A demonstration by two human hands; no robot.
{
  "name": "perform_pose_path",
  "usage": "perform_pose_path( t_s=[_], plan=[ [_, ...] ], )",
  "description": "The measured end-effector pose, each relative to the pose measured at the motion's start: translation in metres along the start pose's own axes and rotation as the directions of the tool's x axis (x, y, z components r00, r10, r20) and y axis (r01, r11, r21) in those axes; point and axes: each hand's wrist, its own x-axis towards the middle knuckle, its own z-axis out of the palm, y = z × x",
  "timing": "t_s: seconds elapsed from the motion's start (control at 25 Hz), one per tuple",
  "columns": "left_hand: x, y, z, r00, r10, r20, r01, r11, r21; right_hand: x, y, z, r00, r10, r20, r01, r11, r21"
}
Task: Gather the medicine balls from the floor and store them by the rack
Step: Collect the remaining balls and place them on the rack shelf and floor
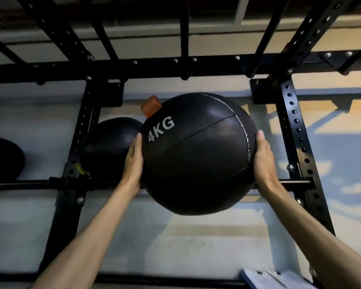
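A large black medicine ball (198, 155) marked "4KG", with an orange tab at its top left, is held up in front of the black steel rack (296, 130). My left hand (133, 161) presses flat against its left side and my right hand (264, 161) presses flat against its right side, fingers straight. The ball hangs at the height of the rack's horizontal bar (29, 184), between two uprights. A second black medicine ball (111, 142) sits on the rack just behind and to the left, partly hidden by the held ball.
A third dark ball (2, 157) rests at the far left on the same level. Rack crossbeams (175, 67) run overhead. A pale wall stands behind the rack. A white and blue object (273, 280) lies at the bottom right.
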Motion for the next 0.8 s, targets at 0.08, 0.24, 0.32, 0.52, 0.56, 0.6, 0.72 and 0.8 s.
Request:
perform_pose_path(
  t_s=[0.08, 0.24, 0.32, 0.52, 0.56, 0.6, 0.72, 0.8],
  plan=[
    [0.034, -0.014, 0.004, 1.0, 0.015, 0.001, -0.015, 1.0, -0.02, 0.027, 0.016, 0.016, 1.0, -0.016, -0.026, 0.016, 1.0, -0.014],
    [0.086, -0.045, 0.017, 1.0, 0.028, -0.014, -0.029, 0.997, -0.069, 0.078, 0.034, 0.041, 0.997, -0.07, -0.042, 0.067, 0.996, -0.062],
    [0.101, -0.058, 0.023, 0.996, 0.028, -0.087, -0.035, 0.996, -0.079, 0.1, 0.038, 0.049, 0.992, -0.118, -0.033, 0.114, 0.988, -0.1],
    [0.133, -0.065, 0.039, 0.911, 0.101, -0.399, -0.144, 0.987, -0.079, 0.123, 0.055, 0.077, 0.93, -0.361, -0.072, 0.353, 0.93, -0.103],
    [0.137, -0.064, 0.042, 0.872, 0.15, -0.466, -0.189, 0.981, -0.038, 0.122, 0.06, 0.082, 0.888, -0.453, -0.078, 0.442, 0.888, -0.13],
    [0.141, -0.065, 0.043, 0.835, 0.199, -0.512, -0.235, 0.972, -0.005, 0.124, 0.065, 0.087, 0.842, -0.535, -0.069, 0.52, 0.838, -0.164],
    [0.149, -0.068, 0.048, 0.747, 0.43, -0.507, -0.449, 0.889, 0.093, 0.139, 0.068, 0.098, 0.786, -0.618, -0.001, 0.601, 0.765, -0.23],
    [0.146, -0.071, 0.052, 0.604, 0.736, -0.307, -0.671, 0.677, 0.302, 0.146, 0.066, 0.101, 0.822, -0.569, 0.011, 0.556, 0.798, -0.231]
  ],
)
